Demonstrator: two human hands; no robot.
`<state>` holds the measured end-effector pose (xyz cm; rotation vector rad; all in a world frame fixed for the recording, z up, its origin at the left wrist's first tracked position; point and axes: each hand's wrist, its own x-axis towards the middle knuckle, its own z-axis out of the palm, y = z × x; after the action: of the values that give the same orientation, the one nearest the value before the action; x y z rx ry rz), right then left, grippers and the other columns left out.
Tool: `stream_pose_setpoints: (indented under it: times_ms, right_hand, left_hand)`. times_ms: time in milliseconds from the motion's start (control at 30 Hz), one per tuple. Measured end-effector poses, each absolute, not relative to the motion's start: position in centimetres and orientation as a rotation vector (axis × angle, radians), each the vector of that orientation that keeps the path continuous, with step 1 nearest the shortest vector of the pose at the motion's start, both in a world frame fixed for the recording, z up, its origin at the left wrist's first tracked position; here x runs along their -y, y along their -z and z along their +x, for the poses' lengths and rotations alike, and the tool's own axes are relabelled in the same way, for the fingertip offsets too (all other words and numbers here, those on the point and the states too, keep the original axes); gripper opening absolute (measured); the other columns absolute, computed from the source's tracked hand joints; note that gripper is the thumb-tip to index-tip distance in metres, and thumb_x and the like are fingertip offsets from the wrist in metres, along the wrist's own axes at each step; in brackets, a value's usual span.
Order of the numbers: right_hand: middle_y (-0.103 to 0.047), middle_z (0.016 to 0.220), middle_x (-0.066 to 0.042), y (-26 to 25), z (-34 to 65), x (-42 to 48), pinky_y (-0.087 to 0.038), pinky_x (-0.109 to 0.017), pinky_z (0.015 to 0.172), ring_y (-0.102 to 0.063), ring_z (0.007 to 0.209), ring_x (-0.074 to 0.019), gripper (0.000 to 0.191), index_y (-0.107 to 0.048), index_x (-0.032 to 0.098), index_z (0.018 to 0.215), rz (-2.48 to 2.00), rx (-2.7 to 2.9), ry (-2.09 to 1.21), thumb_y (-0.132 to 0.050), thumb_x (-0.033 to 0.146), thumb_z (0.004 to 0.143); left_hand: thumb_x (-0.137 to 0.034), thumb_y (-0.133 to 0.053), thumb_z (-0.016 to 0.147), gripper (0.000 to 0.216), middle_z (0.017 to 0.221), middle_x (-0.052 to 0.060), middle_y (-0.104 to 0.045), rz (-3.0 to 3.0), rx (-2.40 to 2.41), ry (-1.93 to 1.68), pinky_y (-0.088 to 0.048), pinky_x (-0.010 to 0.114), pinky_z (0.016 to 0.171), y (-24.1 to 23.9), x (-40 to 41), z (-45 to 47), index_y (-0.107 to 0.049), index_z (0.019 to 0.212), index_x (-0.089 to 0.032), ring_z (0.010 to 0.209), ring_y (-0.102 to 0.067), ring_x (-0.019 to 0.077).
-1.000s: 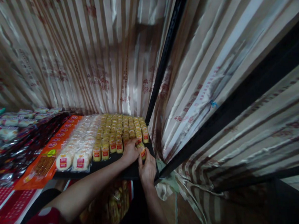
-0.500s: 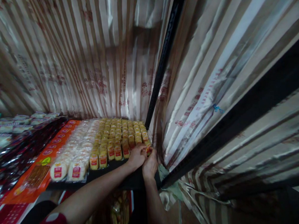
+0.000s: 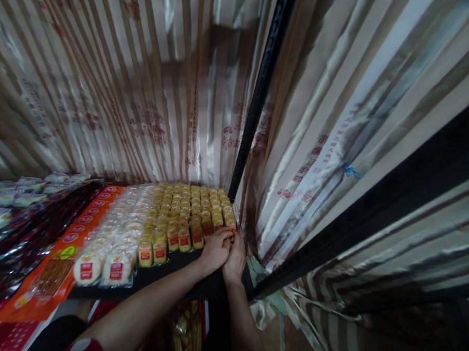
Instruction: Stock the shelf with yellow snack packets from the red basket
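Rows of small yellow snack packets (image 3: 185,241) with red labels stand close together on a black shelf (image 3: 172,272). At the right-hand end of the front row, my left hand (image 3: 216,249) and my right hand (image 3: 234,256) meet. Their fingers are closed around one of these yellow packets, of which only a sliver shows past the fingertips; the rest is hidden. My right hand is at the shelf's right corner, and my left arm crosses in front of the nearest packets.
Left of the yellow packets lie clear-wrapped round white crackers (image 3: 117,270), an orange snack bag (image 3: 53,274) and dark shiny packs (image 3: 20,241). A black upright post (image 3: 251,127) and a slanting black bar (image 3: 340,222) frame the corner. Striped sheeting (image 3: 154,95) hangs behind.
My view has shifted slightly. Both hands stay together at the right end of the front row, and less of the packet between the fingers shows now.
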<state>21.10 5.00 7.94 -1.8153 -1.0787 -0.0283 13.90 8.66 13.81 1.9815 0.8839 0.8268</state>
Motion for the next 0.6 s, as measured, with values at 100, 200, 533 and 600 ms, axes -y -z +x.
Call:
stream_pose_setpoints:
  times_ms: [100,200,533,600]
  right_hand:
    - [-0.05,0.121,-0.014,-7.8,21.3,-5.1,-0.034,-0.038,0.097,-0.045,0.113,-0.0201,0.045,-0.045,0.012,0.121,-1.782,1.097,-0.032,-0.029,0.017,0.078]
    - [-0.051,0.12,-0.012,-7.7,21.5,-5.1,-0.034,-0.039,0.098,-0.046,0.111,-0.019,0.047,-0.045,0.015,0.122,-1.756,1.11,-0.055,-0.029,0.016,0.077]
    - [-0.046,0.124,-0.011,-7.3,21.4,-4.9,-0.034,-0.039,0.098,-0.041,0.118,-0.0203,0.046,-0.05,0.016,0.118,-1.802,1.13,-0.026,-0.029,0.017,0.077]
    - [-0.043,0.128,-0.01,-7.6,21.3,-4.8,-0.036,-0.039,0.097,-0.041,0.118,-0.0211,0.045,-0.051,0.018,0.116,-1.817,1.143,-0.008,-0.03,0.018,0.076]
  left_hand:
    - [-0.005,-0.041,0.075,0.036,0.115,0.008,-0.061,2.02,-0.923,-0.727,-0.036,0.031,0.102,-14.0,-8.5,13.9,-0.064,0.101,-0.014,0.11,-0.053,0.0162]
    - [-0.004,-0.041,0.075,0.037,0.115,0.008,-0.061,2.045,-0.939,-0.701,-0.036,0.031,0.102,-13.9,-8.4,14.0,-0.065,0.101,-0.015,0.11,-0.053,0.0165]
    - [-0.005,-0.041,0.074,0.035,0.112,0.008,-0.061,2.052,-0.958,-0.77,-0.039,0.031,0.1,-13.8,-7.6,13.7,-0.065,0.098,-0.016,0.107,-0.054,0.0167]
    - [-0.004,-0.042,0.072,0.035,0.11,0.007,-0.062,2.038,-0.979,-0.79,-0.04,0.031,0.098,-14.0,-7.3,13.3,-0.065,0.095,-0.016,0.105,-0.054,0.0167]
